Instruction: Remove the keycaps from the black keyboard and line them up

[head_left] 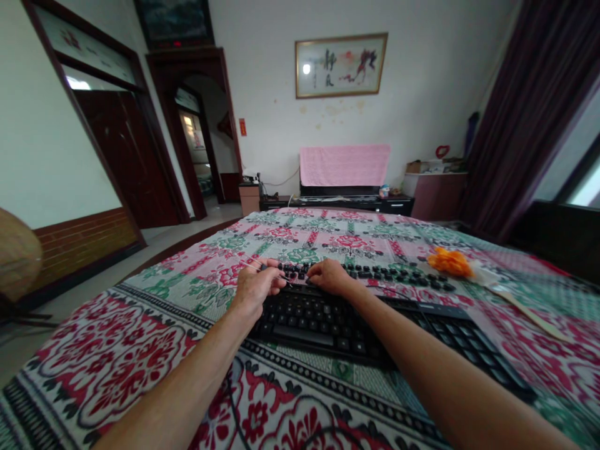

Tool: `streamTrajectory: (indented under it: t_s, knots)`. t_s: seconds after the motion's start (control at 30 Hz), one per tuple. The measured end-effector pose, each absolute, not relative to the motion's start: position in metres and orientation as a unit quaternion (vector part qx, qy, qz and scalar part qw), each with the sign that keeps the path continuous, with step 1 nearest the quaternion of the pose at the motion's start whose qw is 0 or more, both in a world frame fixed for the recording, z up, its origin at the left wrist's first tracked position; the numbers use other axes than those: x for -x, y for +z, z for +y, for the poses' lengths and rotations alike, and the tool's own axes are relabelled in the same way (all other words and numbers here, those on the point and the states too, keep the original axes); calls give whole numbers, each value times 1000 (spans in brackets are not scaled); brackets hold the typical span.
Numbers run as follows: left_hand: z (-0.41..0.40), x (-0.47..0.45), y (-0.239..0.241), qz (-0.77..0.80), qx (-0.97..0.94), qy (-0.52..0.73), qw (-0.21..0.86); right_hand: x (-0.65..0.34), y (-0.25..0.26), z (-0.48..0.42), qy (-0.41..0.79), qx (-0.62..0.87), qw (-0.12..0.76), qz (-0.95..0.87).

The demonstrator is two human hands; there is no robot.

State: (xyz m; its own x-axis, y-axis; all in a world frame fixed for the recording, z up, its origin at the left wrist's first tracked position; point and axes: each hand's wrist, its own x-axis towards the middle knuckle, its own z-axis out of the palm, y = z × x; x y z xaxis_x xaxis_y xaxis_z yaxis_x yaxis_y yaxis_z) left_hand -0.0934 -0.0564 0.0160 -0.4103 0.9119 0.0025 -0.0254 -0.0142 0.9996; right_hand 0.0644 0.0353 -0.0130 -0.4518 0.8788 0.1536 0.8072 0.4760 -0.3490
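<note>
A black keyboard lies on a flowered red, green and white cloth. Several loose black keycaps sit in rows on the cloth just beyond it. My left hand is at the keyboard's far left corner, fingers pinched on a thin light stick that points left and away. My right hand rests curled at the keyboard's far edge, fingertips down among the keys and loose caps. What they hold, if anything, is hidden.
An orange duster with a pale handle lies on the cloth to the right. A black cable runs from the keyboard toward me. Beyond the table stand a low cabinet with a pink cloth and dark doors at left.
</note>
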Motion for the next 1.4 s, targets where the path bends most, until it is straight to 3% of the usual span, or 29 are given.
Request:
streamTrajectory:
  t_s: [0.2,0.43,1.03,1.4]
  knots:
    - [-56,93,17,584,-381,603,388,-65,-12,33,94,539,170,-820]
    - [-55,93,16,577,-376,606,398,-60,-9,35,116,572,126,-802]
    - [-55,91,11,572,-393,586,417,-57,-6,35,85,559,137,-814]
    - [-61,91,10,550,-506,471,469,-95,-7,4,94,513,168,-837]
